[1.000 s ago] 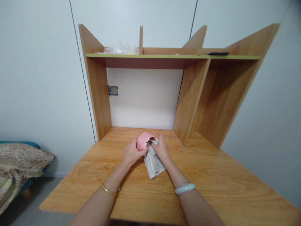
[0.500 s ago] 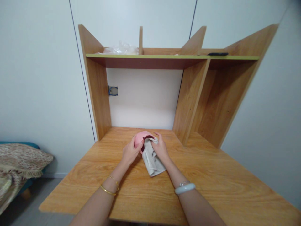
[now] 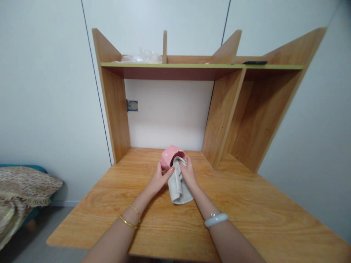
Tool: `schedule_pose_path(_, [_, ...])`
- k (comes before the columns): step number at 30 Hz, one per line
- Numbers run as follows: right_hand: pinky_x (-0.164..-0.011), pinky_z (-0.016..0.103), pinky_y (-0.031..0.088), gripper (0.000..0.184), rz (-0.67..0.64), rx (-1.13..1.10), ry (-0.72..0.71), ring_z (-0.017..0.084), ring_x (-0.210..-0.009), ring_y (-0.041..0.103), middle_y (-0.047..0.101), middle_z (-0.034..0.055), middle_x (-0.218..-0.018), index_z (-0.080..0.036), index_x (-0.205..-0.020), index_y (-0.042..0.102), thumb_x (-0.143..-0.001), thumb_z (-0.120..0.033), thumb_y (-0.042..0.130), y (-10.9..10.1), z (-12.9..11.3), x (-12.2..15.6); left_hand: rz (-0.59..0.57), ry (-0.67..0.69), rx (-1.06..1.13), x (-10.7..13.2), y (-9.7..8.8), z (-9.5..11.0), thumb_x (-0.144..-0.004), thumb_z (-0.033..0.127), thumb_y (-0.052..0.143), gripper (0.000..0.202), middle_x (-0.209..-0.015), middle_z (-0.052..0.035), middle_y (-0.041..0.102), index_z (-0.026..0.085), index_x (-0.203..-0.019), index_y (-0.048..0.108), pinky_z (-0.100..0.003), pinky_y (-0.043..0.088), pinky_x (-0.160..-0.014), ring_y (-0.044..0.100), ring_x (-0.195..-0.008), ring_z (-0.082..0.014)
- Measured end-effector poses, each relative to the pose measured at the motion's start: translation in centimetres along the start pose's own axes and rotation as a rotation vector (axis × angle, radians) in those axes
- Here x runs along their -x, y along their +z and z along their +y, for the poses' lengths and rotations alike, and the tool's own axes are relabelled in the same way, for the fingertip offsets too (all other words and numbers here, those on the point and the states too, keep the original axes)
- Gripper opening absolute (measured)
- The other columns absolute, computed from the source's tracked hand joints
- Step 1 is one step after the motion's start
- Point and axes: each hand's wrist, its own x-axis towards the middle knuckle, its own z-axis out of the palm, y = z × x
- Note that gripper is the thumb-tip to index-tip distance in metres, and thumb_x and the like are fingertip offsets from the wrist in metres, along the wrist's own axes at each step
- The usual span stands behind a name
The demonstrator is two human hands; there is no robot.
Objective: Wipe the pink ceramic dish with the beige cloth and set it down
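Note:
A pink, faceted hollow container (image 3: 168,156) is tilted above the desk, its dark opening facing me. My left hand (image 3: 161,177) grips its left side, with the thumb by the lower rim. At the opening's right side my right hand (image 3: 188,171) is closed on a light grey cloth (image 3: 177,186). Part of the cloth is tucked into the opening, and the rest hangs down toward the desk. The fingertips of my right hand are partly hidden by the cloth and the rim.
The wooden desk (image 3: 109,204) carries a hutch with a shelf (image 3: 186,66). A clear plastic bag (image 3: 142,56) and a flat black object (image 3: 255,63) lie on that shelf. An uncovered wall socket box (image 3: 132,106) shows at the left. Beyond the desk is a patterned blanket (image 3: 27,184).
The pink container has turned and shifted slightly up and right, showing more of its faceted side and opening. My left hand has moved right with it; the cloth stays in my right hand.

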Motion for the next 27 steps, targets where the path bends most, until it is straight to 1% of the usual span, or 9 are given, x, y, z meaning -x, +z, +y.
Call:
schedule_pose_path(4, [-0.082,0.029,0.046,0.042,-0.02,0.016,-0.001,0.016,-0.092,0.061,0.063,0.0075,-0.103,-0.018,-0.113,0.045,-0.073,-0.027,0.052,0.3,0.4,0.0,0.11,-0.05,-0.014,-0.1,-0.1,0.5,-0.073,0.043,0.062,0.047,-0.104,-0.0097,0.062,0.014,-0.107,0.048,-0.031,0.048,-0.081,0.06,-0.091,-0.0176])
schedule_pose_path(7, [-0.078,0.029,0.048,0.048,-0.038,0.114,0.009,0.018,-0.087,0.062,0.064,0.0071,-0.098,-0.018,-0.114,0.045,-0.069,-0.026,0.058,0.4,0.4,0.0,0.167,-0.068,-0.06,-0.2,-0.2,0.5,-0.071,0.042,0.063,0.048,-0.1,-0.01,0.063,0.012,-0.105,0.05,-0.029,0.049,-0.075,0.06,-0.086,-0.0178])
schedule_pose_path(10, [-0.071,0.029,0.049,0.058,-0.035,0.236,0.049,0.021,-0.083,0.064,0.066,0.0072,-0.093,-0.017,-0.117,0.045,-0.063,-0.026,0.065,0.3,0.2,-0.1,0.197,-0.035,-0.177,-0.3,-0.3,0.4,-0.067,0.041,0.065,0.047,-0.096,-0.0094,0.064,0.011,-0.102,0.053,-0.029,0.048,-0.073,0.06,-0.084,-0.0183])
schedule_pose_path(13, [-0.067,0.03,0.048,0.068,-0.026,0.314,0.07,0.023,-0.083,0.064,0.067,0.0098,-0.091,-0.015,-0.123,0.041,-0.062,-0.029,0.067,0.0,-0.1,-0.2,0.197,0.022,-0.316,-0.2,-0.4,0.3,-0.067,0.042,0.064,0.047,-0.095,-0.008,0.064,0.013,-0.103,0.055,-0.028,0.048,-0.073,0.06,-0.082,-0.0181])
schedule_pose_path(16, [-0.065,0.028,0.047,0.074,-0.03,0.378,0.043,0.024,-0.084,0.064,0.067,0.0122,-0.09,-0.011,-0.13,0.035,-0.065,-0.03,0.065,-0.6,-0.4,-0.4,0.16,0.052,-0.44,0.0,-0.7,0.5,-0.068,0.045,0.062,0.049,-0.093,-0.0073,0.065,0.014,-0.105,0.055,-0.028,0.047,-0.069,0.06,-0.078,-0.0177])
schedule_pose_path(19, [-0.063,0.026,0.044,0.072,-0.035,0.461,0.013,0.023,-0.079,0.064,0.068,0.011,-0.085,-0.011,-0.133,0.032,-0.07,-0.031,0.061,-1.2,-0.8,-0.4,0.135,0.015,-0.574,0.2,-0.9,1.0,-0.066,0.049,0.062,0.052,-0.089,-0.0066,0.066,0.016,-0.106,0.056,-0.028,0.045,-0.068,0.061,-0.078,-0.0198])
schedule_pose_path(22, [-0.061,0.026,0.042,0.068,-0.06,0.56,0.0,0.023,-0.075,0.064,0.068,0.0096,-0.081,-0.013,-0.132,0.036,-0.072,-0.032,0.06,-1.5,-1.1,-0.4,0.139,-0.033,-0.687,0.4,-1.0,1.5,-0.065,0.052,0.062,0.053,-0.083,-0.0074,0.067,0.017,-0.105,0.06,-0.03,0.044,-0.068,0.061,-0.079,-0.0227])
schedule_pose_path(25, [-0.061,0.025,0.041,0.063,-0.088,0.612,-0.005,0.023,-0.075,0.063,0.068,0.0088,-0.08,-0.016,-0.13,0.039,-0.072,-0.032,0.059,-1.6,-1.2,-0.4,0.145,-0.04,-0.744,0.4,-1.0,1.7,-0.066,0.051,0.061,0.054,-0.082,-0.0079,0.067,0.016,-0.107,0.06,-0.03,0.043,-0.068,0.061,-0.079,-0.023])
schedule_pose_path(27, [-0.061,0.025,0.041,0.061,-0.108,0.607,-0.007,0.022,-0.075,0.063,0.067,0.0081,-0.08,-0.016,-0.13,0.039,-0.073,-0.029,0.057,-1.6,-1.2,-0.4,0.148,-0.035,-0.764,0.4,-1.0,1.6,-0.067,0.052,0.06,0.055,-0.082,-0.008,0.067,0.016,-0.109,0.059,-0.03,0.042,-0.068,0.061,-0.078,-0.0227])
